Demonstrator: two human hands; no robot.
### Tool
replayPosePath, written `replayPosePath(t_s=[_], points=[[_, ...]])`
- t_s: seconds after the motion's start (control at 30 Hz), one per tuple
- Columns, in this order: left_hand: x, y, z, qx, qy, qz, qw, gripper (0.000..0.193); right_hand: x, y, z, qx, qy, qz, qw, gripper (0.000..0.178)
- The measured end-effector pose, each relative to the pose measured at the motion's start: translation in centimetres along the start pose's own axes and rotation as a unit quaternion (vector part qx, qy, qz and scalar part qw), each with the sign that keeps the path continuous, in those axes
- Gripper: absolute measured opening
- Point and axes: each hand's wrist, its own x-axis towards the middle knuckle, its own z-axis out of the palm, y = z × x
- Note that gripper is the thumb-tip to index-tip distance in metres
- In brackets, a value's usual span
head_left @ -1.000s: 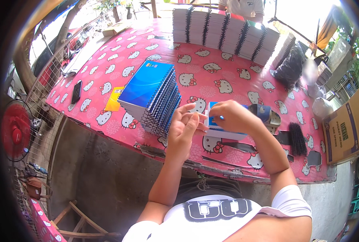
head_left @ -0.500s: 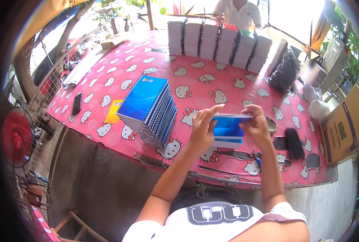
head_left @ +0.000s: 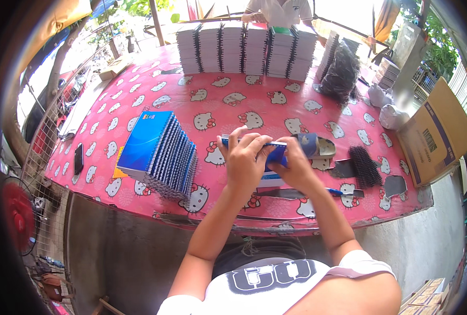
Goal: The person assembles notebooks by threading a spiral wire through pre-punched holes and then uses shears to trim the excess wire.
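Observation:
Both hands are on a blue-covered notebook (head_left: 279, 149), held edge-on above the near side of the table. My left hand (head_left: 245, 160) has its fingers closed over the top edge. At the other end, my right hand (head_left: 298, 167) grips the notebook, slightly blurred. Beneath it lies a small stack of blue and white notebooks (head_left: 269, 182), partly hidden by my hands. To the left stands a tall stack of blue spiral-bound notebooks (head_left: 148, 139). A slipper (head_left: 325, 148) with a blue strap lies just beyond my right hand, beside a bundle of black binding coils (head_left: 366, 167).
Tall stacks of coil-bound books (head_left: 244, 48) line the far side, with a person (head_left: 280, 10) behind them. A black plastic bag (head_left: 342, 73) and an open cardboard box (head_left: 435, 134) stand right. A phone (head_left: 78, 158) lies left; a blue-handled tool (head_left: 338, 192) lies near my right forearm.
My left hand has gone from a raised, spread pose to fingers wrapped over the notebook's top edge. My right hand has come lower on its end. The view has swung to the right.

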Motion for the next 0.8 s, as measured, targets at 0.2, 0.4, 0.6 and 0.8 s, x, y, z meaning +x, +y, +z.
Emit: replayPosePath(t_s=[0.2,0.4,0.6,0.8], points=[[0.8,0.5,-0.7,-0.046,-0.03,-0.059,0.997,0.02,-5.6,13.4,-14.1,-0.524,0.054,0.337,0.781,0.033],[0.7,0.4,-0.6,-0.057,-0.042,-0.063,0.995,0.02,-7.5,16.9,-17.0,-0.431,0.025,0.342,0.835,0.03],[0.9,0.7,-0.8,-0.078,-0.03,-0.058,0.995,0.019,-4.8,11.3,-14.3,-0.386,0.138,0.106,0.906,0.022],[1.0,0.5,-0.9,-0.105,-0.025,-0.062,0.992,0.02,-1.0,-0.1,-5.8,0.035,0.056,0.011,0.998,0.021]])
